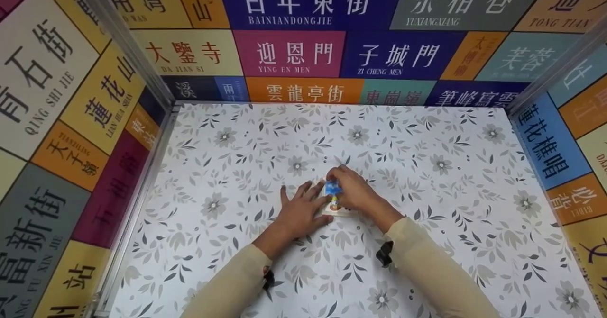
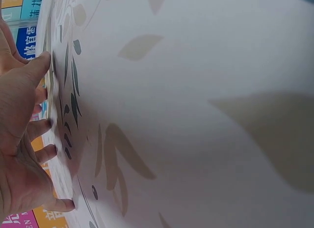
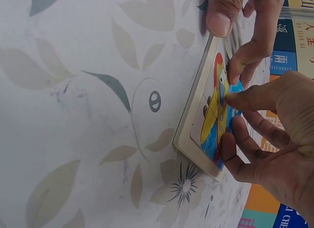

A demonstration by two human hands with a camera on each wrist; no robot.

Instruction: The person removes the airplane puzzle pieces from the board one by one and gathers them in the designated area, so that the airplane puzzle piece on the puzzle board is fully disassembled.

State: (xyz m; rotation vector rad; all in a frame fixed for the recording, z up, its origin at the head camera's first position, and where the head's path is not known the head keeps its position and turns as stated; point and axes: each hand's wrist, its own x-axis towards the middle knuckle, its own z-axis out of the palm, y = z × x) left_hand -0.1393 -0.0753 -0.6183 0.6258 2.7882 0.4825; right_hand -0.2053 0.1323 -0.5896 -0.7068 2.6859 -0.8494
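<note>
A small flat wooden jigsaw puzzle (image 3: 194,110) with a pale raised border lies on the table. Its picture is blue, yellow and red, with seams between pieces. My left hand (image 1: 301,211) spreads its fingers at the puzzle's left side. Its thumb rests at the border, as the right wrist view shows, and a finger touches the picture. From the other side my right hand (image 3: 279,125) reaches over, thumb and curled fingers pinching at a jigsaw piece (image 3: 226,121). Its fingers partly hide the piece, and whether it sits flush is unclear. In the head view the right hand covers the puzzle's right part.
A white tabletop (image 1: 227,166) with grey flowers and leaves spreads around both hands. Colourful panels (image 1: 289,52) with printed characters stand behind and at both sides. A metal edge strip (image 1: 137,204) runs along the table's left side.
</note>
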